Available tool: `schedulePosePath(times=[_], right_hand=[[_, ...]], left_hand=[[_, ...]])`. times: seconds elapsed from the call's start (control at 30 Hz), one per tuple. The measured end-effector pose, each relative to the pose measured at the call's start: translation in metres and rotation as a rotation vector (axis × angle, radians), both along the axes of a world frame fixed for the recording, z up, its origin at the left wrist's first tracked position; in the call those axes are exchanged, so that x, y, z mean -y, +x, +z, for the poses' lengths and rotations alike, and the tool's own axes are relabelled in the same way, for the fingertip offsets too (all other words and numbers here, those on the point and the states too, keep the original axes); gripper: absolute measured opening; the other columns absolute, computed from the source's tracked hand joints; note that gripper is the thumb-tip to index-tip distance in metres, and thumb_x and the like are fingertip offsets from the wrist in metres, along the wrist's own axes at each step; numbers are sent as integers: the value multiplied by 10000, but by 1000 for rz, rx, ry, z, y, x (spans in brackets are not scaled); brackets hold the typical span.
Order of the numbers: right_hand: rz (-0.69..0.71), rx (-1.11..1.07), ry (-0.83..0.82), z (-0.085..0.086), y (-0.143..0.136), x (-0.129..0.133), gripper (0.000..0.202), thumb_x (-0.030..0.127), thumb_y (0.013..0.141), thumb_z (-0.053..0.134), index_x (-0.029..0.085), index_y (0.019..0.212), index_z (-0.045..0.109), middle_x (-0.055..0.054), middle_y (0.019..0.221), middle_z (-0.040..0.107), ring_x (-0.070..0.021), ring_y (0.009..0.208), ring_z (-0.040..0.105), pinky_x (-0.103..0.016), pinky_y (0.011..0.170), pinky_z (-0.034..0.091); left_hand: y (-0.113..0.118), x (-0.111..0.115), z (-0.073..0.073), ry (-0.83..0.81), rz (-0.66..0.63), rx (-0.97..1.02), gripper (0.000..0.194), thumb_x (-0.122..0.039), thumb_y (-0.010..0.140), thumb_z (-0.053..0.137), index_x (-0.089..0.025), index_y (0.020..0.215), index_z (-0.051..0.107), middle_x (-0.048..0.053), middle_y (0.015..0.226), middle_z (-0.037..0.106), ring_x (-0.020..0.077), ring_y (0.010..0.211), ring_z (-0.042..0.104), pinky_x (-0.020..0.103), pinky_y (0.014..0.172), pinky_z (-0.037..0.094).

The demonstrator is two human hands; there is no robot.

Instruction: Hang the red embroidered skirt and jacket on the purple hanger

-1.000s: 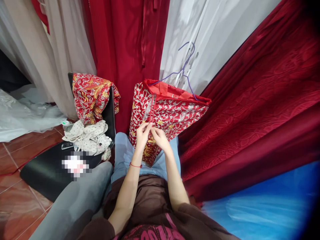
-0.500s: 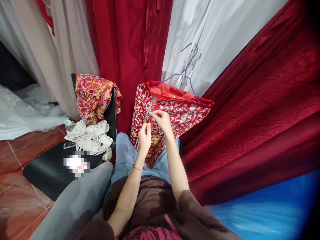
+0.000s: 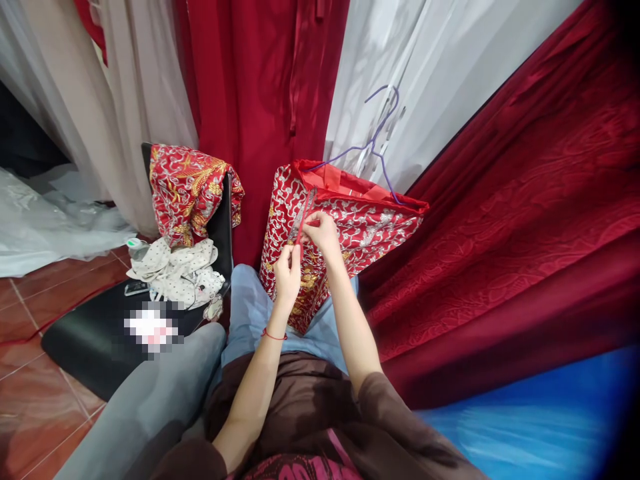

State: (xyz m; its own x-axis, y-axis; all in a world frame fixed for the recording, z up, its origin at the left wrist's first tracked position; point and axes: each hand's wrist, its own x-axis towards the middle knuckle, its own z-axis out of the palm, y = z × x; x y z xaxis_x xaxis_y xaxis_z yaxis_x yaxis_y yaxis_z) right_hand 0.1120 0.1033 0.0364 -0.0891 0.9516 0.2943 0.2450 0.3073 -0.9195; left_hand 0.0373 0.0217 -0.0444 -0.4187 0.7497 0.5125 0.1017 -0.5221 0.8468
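Both hands [image 3: 305, 257] pinching embroidered red garment [image 3: 350, 227], purple hanger [image 3: 375, 143]

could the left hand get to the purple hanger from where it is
Probably yes: the left hand pinches the red garment's front, and the hanger sticks out above with nothing between, though the right hand is closer.

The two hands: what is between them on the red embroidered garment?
In the head view, a thin red thread runs taut between the left hand below and the right hand above, along the front opening of the red embroidered garment.
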Motion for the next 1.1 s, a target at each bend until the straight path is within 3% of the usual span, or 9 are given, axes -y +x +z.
schedulePosePath(times=[0.17, 0.23, 0.3, 0.43, 0.53, 0.67, 0.8, 0.93, 1.1], right_hand=[[103, 161, -28, 4, 0, -7, 103, 112, 711, 709, 166, 679, 626, -39, 644, 670, -180, 658, 662, -334, 692, 555], [285, 271, -38, 3, 7, -4, 111, 186, 710, 738, 160, 649, 649, -38, 618, 666, -189, 645, 656, -334, 665, 552], [388, 178, 11, 1, 17, 1, 143, 300, 758, 716, 175, 715, 664, -35, 678, 692, -181, 662, 660, -322, 657, 560], [101, -246, 302, -11, 35, 12, 147, 359, 851, 591, 244, 937, 624, -35, 968, 722, -167, 895, 674, -341, 881, 556], [259, -271, 185, -32, 37, 15, 269, 283, 773, 603, 272, 1041, 601, -36, 1078, 709, -194, 1028, 656, -377, 990, 509], [465, -268, -3, -55, 30, 20, 368, 282, 750, 547, 288, 1117, 572, -14, 1020, 709, -207, 949, 656, -374, 892, 521], [396, -114, 76, -56, 32, 27, 236, 354, 843, 539, 256, 1051, 594, -5, 898, 670, -180, 850, 613, -328, 841, 494], [300, 188, 231, -42, 48, 33, 253, 428, 912, 487, 212, 873, 613, -28, 880, 657, -180, 838, 579, -319, 845, 451], [191, 404, 165, -29, 80, 46, 432, 494, 944, 422, 199, 684, 603, -3, 641, 553, -149, 625, 482, -299, 691, 387]], left_hand=[[1, -2, -5, 2, -72, -73, 388, -524, 977, 468, -213, 744, 481, -43, 613, 434, 105, 555, 378, 241, 563, 296], [2, -2, -5, 18, -102, -48, 382, -522, 977, 469, -210, 758, 489, -40, 629, 464, 104, 567, 400, 234, 574, 315], [2, -2, -4, 26, -106, -11, 389, -531, 976, 468, -207, 763, 494, -41, 631, 467, 101, 570, 399, 229, 572, 319], [-1, -2, -1, 43, -76, 19, 421, -551, 967, 479, -203, 731, 475, -49, 611, 419, 94, 554, 366, 222, 542, 299], [-3, -3, -1, 46, -76, 21, 419, -550, 964, 488, -199, 735, 492, -42, 633, 451, 94, 573, 393, 215, 561, 330], [-4, -5, -2, 47, -135, 24, 390, -546, 954, 512, -195, 798, 578, -11, 713, 547, 111, 650, 497, 223, 649, 419], [-11, -9, -8, 29, -211, 67, 303, -504, 970, 508, -219, 1031, 593, -26, 715, 558, 104, 621, 506, 226, 651, 436], [-22, -12, -14, -37, -313, 24, 406, -460, 953, 553, -235, 1290, 520, -43, 685, 558, 108, 605, 508, 227, 627, 418], [-40, -12, -12, -113, -311, -57, 321, -489, 861, 657, -175, 835, 720, 20, 718, 648, 119, 636, 544, 238, 619, 422]])
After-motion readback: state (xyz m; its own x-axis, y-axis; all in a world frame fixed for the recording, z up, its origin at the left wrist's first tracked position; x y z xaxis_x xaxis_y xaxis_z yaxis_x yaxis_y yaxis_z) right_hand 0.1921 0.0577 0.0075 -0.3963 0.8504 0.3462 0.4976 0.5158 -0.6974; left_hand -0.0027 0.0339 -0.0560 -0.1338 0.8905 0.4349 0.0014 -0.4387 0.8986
